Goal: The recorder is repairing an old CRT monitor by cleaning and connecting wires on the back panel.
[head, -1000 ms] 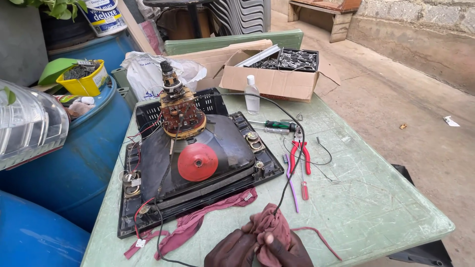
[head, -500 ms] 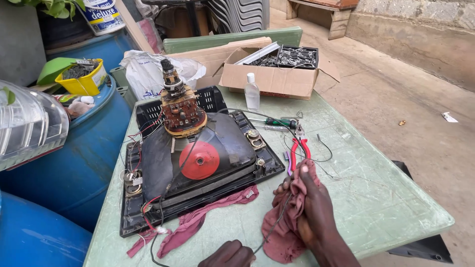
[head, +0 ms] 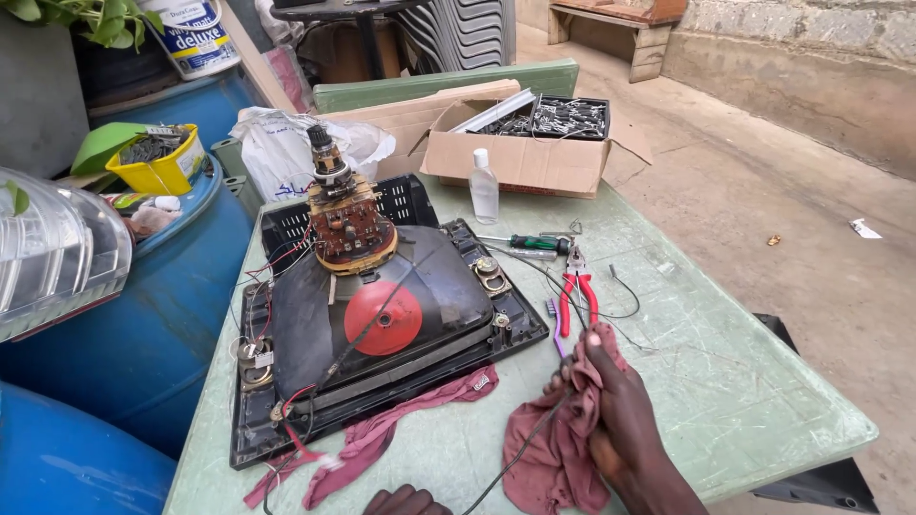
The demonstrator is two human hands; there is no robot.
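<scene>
While the right hand [head: 620, 420] bunches a soft, limp maroon rag [head: 553, 448] with a thin black wire [head: 520, 453] in its closed grip just beside the face-down picture tube [head: 382, 315], the left hand [head: 405, 500], its grip unreadable, barely shows below that heavy, fragile glass.

right hand [head: 620, 420] grips maroon rag [head: 553, 458] | tube set [head: 382, 315] on table [head: 725, 381]

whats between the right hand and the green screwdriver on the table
In the head view, the red-handled pliers lie between the right hand, which grips a maroon rag, and the green screwdriver, with thin black wires alongside.
</scene>
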